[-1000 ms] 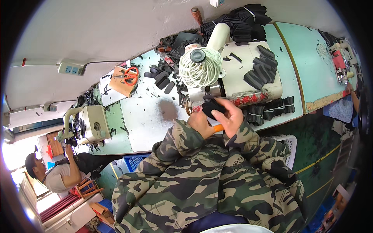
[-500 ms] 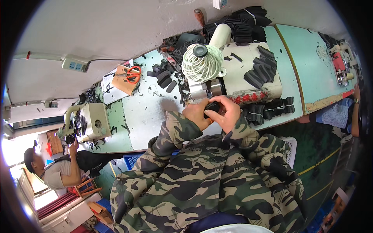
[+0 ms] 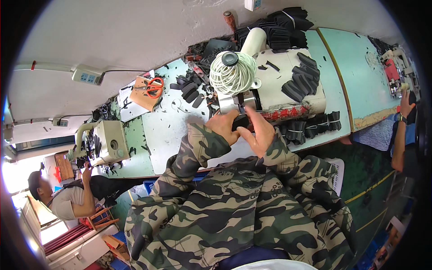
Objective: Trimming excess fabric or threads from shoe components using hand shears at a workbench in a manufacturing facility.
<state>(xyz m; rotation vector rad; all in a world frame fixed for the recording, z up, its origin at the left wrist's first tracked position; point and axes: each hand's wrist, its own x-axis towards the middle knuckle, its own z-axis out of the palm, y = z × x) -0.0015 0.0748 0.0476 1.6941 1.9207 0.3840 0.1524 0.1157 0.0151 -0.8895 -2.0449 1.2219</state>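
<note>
A small black foam-like piece (image 3: 241,121) is in my left hand (image 3: 222,128), whose fingers are closed on it. Beside it my right hand (image 3: 259,134) has thumb and forefinger apart, the thumb tip close against the piece. The right forefinger is blurred; the other fingers are partly hidden. Both hands are just in front of a cream sewing machine (image 3: 310,105) with a shiny metal end (image 3: 230,104) and worn red paint. A coil of pale cord (image 3: 230,78) sits on the machine. Several black curved strips (image 3: 299,83) lie on its flat top.
Black pieces (image 3: 189,90) are scattered on the white table (image 3: 168,144). Orange-handled scissors (image 3: 154,87) lie on brown card at left. Tied black bundles (image 3: 294,132) lie at the table's front edge. Co-workers are at a left machine (image 3: 112,141) and a right machine (image 3: 396,74).
My right forefinger and thumb have spread apart, and the forefinger has moved up toward the machine. The black piece looks turned in my left hand. A co-worker's arm at right has come further into view.
</note>
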